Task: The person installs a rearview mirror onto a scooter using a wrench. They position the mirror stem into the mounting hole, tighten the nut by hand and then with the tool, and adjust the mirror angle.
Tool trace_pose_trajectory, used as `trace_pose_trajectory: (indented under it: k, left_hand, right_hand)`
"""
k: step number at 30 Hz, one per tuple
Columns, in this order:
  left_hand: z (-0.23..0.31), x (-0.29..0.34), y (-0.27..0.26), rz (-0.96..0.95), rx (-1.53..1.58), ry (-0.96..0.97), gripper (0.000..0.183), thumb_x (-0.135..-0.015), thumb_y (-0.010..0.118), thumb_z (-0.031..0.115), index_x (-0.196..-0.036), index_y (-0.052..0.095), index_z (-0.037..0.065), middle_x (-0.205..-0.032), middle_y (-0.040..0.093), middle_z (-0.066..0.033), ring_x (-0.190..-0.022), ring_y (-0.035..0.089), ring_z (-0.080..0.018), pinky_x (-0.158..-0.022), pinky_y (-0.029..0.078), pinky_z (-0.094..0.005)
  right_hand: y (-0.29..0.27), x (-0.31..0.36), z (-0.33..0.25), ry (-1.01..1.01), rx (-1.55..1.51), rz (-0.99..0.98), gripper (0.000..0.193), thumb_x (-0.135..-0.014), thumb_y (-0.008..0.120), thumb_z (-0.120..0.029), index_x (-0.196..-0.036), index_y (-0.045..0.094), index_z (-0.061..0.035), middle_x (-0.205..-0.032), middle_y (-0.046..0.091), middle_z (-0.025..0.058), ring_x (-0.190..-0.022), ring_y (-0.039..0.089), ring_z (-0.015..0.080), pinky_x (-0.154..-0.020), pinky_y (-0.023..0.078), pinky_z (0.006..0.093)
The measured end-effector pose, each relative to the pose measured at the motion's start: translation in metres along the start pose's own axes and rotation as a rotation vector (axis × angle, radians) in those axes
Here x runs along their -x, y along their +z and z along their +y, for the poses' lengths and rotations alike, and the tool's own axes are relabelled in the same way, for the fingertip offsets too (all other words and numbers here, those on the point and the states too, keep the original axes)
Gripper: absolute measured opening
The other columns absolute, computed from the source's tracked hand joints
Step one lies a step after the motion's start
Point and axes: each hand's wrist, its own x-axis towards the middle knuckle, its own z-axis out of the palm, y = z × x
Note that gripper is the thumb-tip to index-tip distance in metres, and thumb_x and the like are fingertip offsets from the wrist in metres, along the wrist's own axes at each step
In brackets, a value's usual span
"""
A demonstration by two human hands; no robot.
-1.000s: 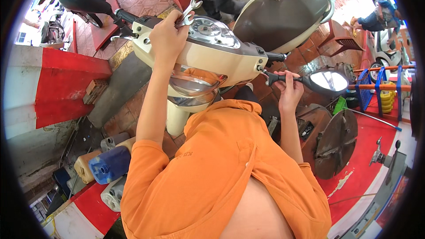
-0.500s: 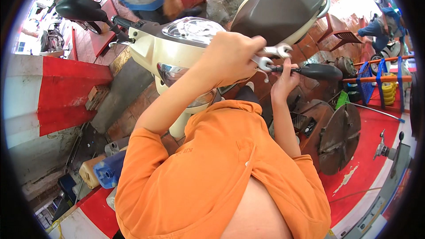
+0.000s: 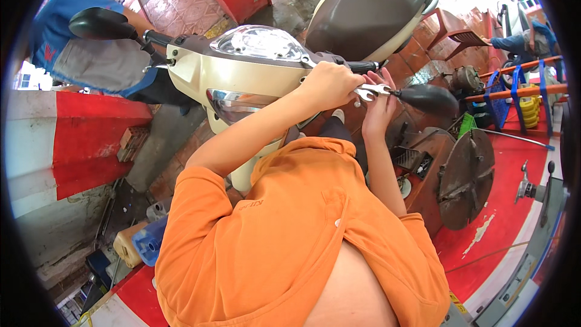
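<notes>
My left hand (image 3: pixel 333 86) is closed around metal open-end wrenches (image 3: pixel 367 92), whose heads stick out to its right. One wrench jaw lies at the inner end of the black stem of a scooter mirror (image 3: pixel 430 100). Just behind the jaws is my right hand (image 3: pixel 379 112), its fingers stretched upward and apart, the palm close to the wrenches and the stem. Whether it touches them I cannot tell. Beyond my hands stands a cream scooter (image 3: pixel 200 71) with a clear headlight (image 3: pixel 257 42) and a dark handlebar grip (image 3: pixel 363 66).
The scooter's brown seat (image 3: pixel 363 15) and left mirror (image 3: pixel 101 24) flank the handlebar. A person in blue and grey (image 3: pixel 103 60) stands at the left; another (image 3: pixel 523 41) is far right. A round metal plate (image 3: pixel 466 178), blue rack (image 3: pixel 496 103) and jugs (image 3: pixel 148 241) lie around me.
The wrenches have come down and to the right, against the mirror stem. My right hand's fingers have left the stem and opened upward. The nearby person has moved left.
</notes>
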Motion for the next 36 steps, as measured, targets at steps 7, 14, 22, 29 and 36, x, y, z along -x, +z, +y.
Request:
trace_pose_trajectory:
  k: [7,14,22,29,36]
  left_hand:
    - [-0.001,0.0,-0.021,-0.221,0.073,0.074,0.023,-0.083,0.07,0.027,-0.104,0.075,0.019,-0.077,0.07,-0.0099,-0.074,0.068,-0.0295,-0.067,0.052,-0.041]
    - [-0.003,-0.002,-0.035,-0.275,0.008,0.122,0.025,-0.082,0.072,0.027,-0.105,0.075,0.019,-0.078,0.07,-0.0111,-0.073,0.067,-0.031,-0.067,0.051,-0.0425]
    - [-0.015,-0.009,-0.044,-0.263,0.107,0.201,0.023,-0.083,0.071,0.029,-0.103,0.077,0.018,-0.08,0.07,-0.0108,-0.078,0.067,-0.032,-0.069,0.052,-0.0434]
    - [-0.022,-0.021,-0.051,-0.425,0.18,0.074,0.029,-0.08,0.076,0.034,-0.105,0.077,0.02,-0.088,0.073,-0.0112,-0.084,0.069,-0.0337,-0.074,0.053,-0.0432]
    - [-0.025,-0.025,-0.056,-0.477,0.28,0.064,0.031,-0.08,0.075,0.029,-0.108,0.076,0.017,-0.092,0.073,-0.0142,-0.087,0.068,-0.0337,-0.077,0.053,-0.0415]
  right_hand:
    - [-0.129,0.032,0.017,-0.142,0.878,-0.297,0.071,-0.091,0.065,-0.01,-0.153,0.031,-0.008,-0.149,0.043,0.0149,-0.133,0.046,0.0262,-0.11,0.037,0.0392]
    - [-0.161,0.052,-0.109,-0.005,0.882,-0.31,0.07,-0.094,0.051,-0.017,-0.157,0.021,-0.0106,-0.15,0.041,0.0157,-0.127,0.051,0.0247,-0.107,0.038,0.0373]
    - [-0.089,0.117,-0.19,0.168,0.373,-0.461,0.077,-0.073,0.051,-0.004,-0.148,0.036,0.0016,-0.152,0.036,0.0184,-0.125,0.052,0.0241,-0.101,0.045,0.0377]
    - [-0.059,0.099,-0.237,-0.32,1.492,-1.062,0.07,-0.066,0.059,0.011,-0.127,0.066,-0.0238,-0.15,0.04,0.0151,-0.133,0.045,0.0399,-0.105,0.046,0.0448]
    - [-0.043,0.071,-0.232,-1.152,1.743,-1.146,0.028,-0.085,0.064,-0.02,-0.112,0.066,-0.0266,-0.134,0.054,-0.0028,-0.126,0.049,0.025,-0.106,0.047,0.0536]
